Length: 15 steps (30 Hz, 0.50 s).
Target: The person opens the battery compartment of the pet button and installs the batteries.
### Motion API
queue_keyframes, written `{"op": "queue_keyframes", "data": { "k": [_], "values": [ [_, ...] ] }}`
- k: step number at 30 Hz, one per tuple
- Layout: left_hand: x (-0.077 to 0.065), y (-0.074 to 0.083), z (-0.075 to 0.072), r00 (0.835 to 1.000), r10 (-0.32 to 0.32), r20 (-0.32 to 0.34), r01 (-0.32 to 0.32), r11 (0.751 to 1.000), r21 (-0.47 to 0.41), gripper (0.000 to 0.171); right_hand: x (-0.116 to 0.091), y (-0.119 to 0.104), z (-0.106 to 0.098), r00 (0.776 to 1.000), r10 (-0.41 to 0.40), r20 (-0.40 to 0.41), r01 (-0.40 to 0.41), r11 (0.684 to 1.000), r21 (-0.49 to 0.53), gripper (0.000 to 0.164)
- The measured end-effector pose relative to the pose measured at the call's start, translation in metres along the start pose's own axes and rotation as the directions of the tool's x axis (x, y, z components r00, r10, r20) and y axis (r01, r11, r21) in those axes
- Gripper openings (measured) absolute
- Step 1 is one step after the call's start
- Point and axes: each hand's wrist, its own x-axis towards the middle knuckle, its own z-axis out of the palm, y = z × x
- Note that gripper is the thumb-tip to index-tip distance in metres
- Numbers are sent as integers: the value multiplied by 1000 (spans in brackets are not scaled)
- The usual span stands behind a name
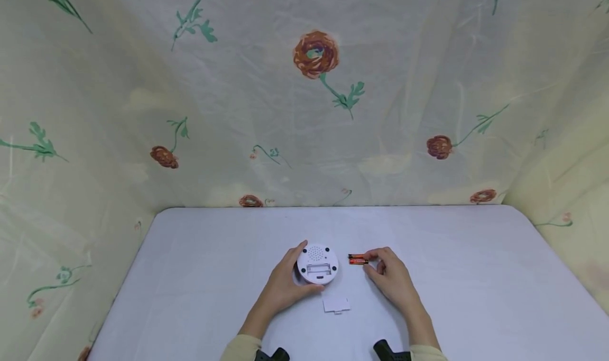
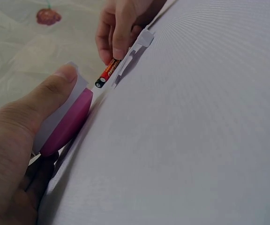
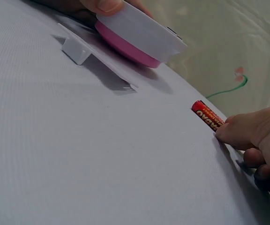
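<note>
My left hand [image 1: 287, 284] grips a round white device [image 1: 331, 259] with a pink lower band, fingers and thumb spread around its rim. Its underside faces up, showing speaker holes, small dark feet and an uncovered battery compartment [image 1: 319, 269] with no battery in it. To the right, my right hand [image 1: 392, 279] pinches two small red-and-black batteries [image 1: 358, 261] by their right ends, side by side close over the table. In the right wrist view one battery [image 3: 207, 115] shows in front of the thumb; the other is mostly hidden.
A white battery cover [image 1: 336, 304] with a small tab lies on the table just in front of the device. The white-clothed table [image 1: 190, 297] reaches back to a flowered curtain [image 1: 380, 155], which also hangs at both sides.
</note>
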Motion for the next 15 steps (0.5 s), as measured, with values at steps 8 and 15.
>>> {"op": "queue_keyframes", "data": {
  "k": [8, 15],
  "values": [
    [0, 0, -1, 1000, 7, 7, -7, 1000, -7, 105, -1, -1, 2, 999, -29, -25, 29, 1000, -12, 14],
    [0, 0, -1, 1000, -1, 2, 1, 1000, -5, 105, -1, -4, 3, 1000, -19, -9, 19, 1000, -19, 13]
  ]
}}
